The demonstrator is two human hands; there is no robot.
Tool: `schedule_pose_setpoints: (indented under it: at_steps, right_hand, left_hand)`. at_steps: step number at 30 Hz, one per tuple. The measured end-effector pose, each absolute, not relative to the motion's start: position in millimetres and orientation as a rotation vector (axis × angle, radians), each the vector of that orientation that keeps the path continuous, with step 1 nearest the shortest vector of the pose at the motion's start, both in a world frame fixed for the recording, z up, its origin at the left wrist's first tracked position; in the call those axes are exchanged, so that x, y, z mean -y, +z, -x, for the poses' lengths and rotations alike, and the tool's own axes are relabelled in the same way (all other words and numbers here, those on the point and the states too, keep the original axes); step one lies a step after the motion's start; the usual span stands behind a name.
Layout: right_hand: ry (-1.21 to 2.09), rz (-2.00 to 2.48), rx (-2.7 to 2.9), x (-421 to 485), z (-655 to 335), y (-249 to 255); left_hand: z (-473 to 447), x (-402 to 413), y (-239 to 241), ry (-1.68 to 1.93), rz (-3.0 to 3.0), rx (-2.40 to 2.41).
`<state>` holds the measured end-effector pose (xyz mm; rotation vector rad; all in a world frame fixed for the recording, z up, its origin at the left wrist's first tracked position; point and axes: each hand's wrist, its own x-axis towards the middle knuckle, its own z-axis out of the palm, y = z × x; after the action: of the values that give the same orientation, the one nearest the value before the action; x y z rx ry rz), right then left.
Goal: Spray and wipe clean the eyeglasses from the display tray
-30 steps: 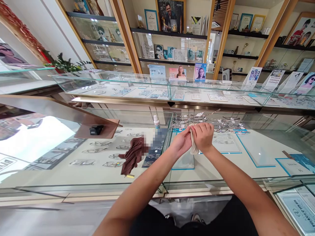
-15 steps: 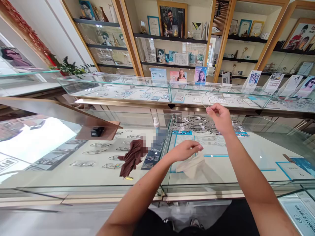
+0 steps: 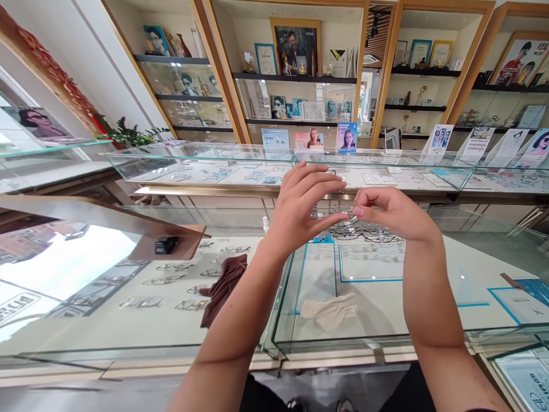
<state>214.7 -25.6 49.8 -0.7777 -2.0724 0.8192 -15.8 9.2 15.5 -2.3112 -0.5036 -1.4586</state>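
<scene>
My right hand [image 3: 392, 212] is raised above the glass counter, thumb and fingers pinched on a pair of thin-rimmed glasses [image 3: 354, 204], mostly hidden and hard to make out. Just left of it, my left hand [image 3: 300, 203] is open, its fingers stretched towards the right hand's fingertips and its thumb below them. A crumpled beige cloth [image 3: 330, 311] lies on the countertop beneath my hands. Partly behind my left forearm, a dark brown cloth [image 3: 225, 286] rests on the glass to the left.
Eyeglass frames [image 3: 343, 223] sit in rows inside the glass display case [image 3: 364, 340]. A small white spray bottle [image 3: 266, 224] stands behind my left wrist. To the left is a mirror in a wooden frame [image 3: 167, 220]. Another glass case [image 3: 214, 153] with advertising cards runs across the back.
My left hand has risen from over the beige cloth, which now lies flatter, up to my right hand. My right hand has come lower and turned inward with the glasses.
</scene>
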Motion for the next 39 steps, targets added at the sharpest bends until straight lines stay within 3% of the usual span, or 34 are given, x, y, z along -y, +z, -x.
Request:
schedule_pose_setpoints:
  at_steps: [4,10,18,27,39]
  right_hand:
    - [0.686,0.756,2.063,33,-211,48]
    - [0.194,0.545,1.545,28,-223,43]
    - [0.267,0.540,1.535,18,-223,37]
    - [0.014,0.556,1.621,29,-208,40]
    - [0.152,0.619,1.711,22,-201,34]
  left_hand:
    - [18,-8,10,-1.529,2.252,0.484]
    - [33,4,16,-1.797,2.099,0.535]
    - [39,14,23,-2.041,2.038,0.620]
    - [33,8,22,-2.090,2.013,0.670]
    - [25,7,17,-2.122,2.093,0.695]
